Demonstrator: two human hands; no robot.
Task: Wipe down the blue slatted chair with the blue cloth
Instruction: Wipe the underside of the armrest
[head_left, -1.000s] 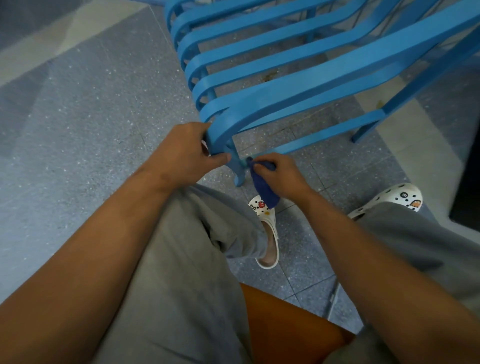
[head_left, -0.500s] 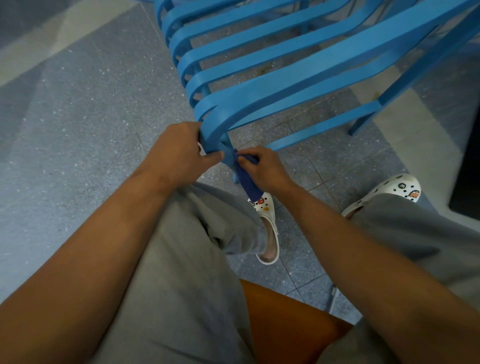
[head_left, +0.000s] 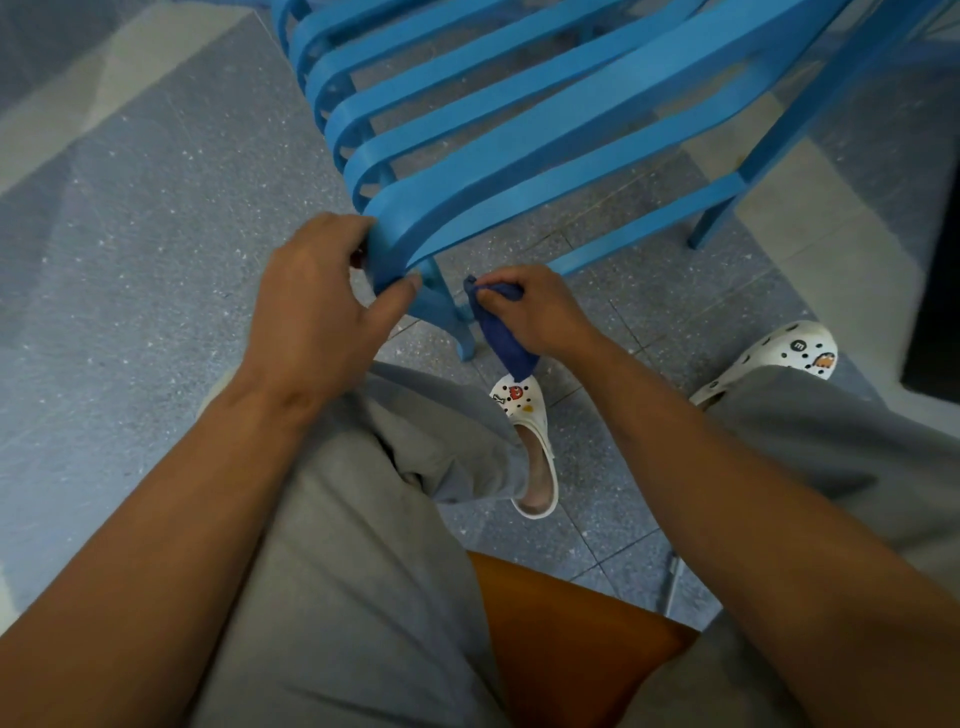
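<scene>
The blue slatted chair (head_left: 519, 140) fills the upper half of the head view, its curved slats running up to the right. My left hand (head_left: 322, 306) grips the bent end of the nearest slat, thumb underneath and fingers over the top. My right hand (head_left: 535, 312) holds the dark blue cloth (head_left: 504, 338) bunched in its fingers, just right of the chair's near leg (head_left: 452, 322). The cloth's tail hangs down below the hand. The hand hides where cloth and leg meet.
I sit on an orange seat (head_left: 566, 644) with grey trousers over my knees. White clogs (head_left: 530, 415) rest on the speckled grey floor (head_left: 130, 260) under the chair. A dark object (head_left: 935, 291) stands at the right edge. A chair crossbar (head_left: 649, 228) runs behind my right hand.
My right hand with the cloth has slid down and to the right along the near chair leg. My left hand keeps its grip on the slat end.
</scene>
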